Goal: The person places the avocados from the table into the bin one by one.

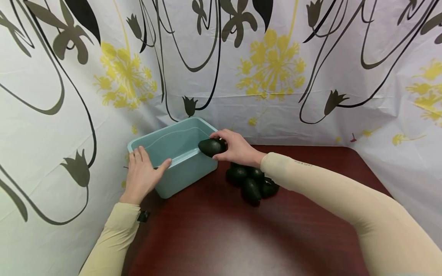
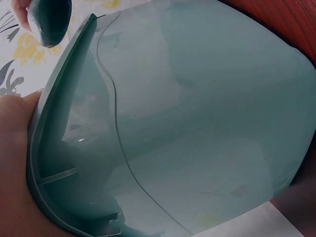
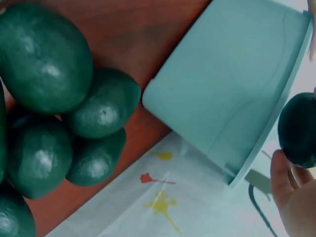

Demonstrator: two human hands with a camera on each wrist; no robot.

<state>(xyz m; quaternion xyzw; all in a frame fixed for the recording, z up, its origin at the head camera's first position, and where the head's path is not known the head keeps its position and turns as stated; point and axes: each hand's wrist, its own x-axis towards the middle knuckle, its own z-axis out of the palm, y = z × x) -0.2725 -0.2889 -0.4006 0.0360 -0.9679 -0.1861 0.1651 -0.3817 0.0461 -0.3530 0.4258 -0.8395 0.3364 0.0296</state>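
1. At the right end of the bin, one dark avocado is held in the air, above the rim. In the left wrist view it looks apart from the rim.
2. The right hand has this avocado pinched between its fingers and its thumb; the hand is closed only so far as the fruit permits.
3. The left hand rests at the left end of the bin, on the rim, with the thumb spread away from rather straight fingers. It holds no avocado that I can see, and probably it only steadies the bin.
4. On the counter, just beside the bin and partly below the right forearm, the other avocados lie in a close group. The right wrist view shows at least five.
5. As I judge, the avocados are being loaded into the bin, and much is left: this one is not yet released, and the group is outside. No avocado appears in the visible part of the inside, but the near wall hides some of the bottom, so I cannot tell how many are done.
6. Behind the counter hangs a white cloth with flowers.
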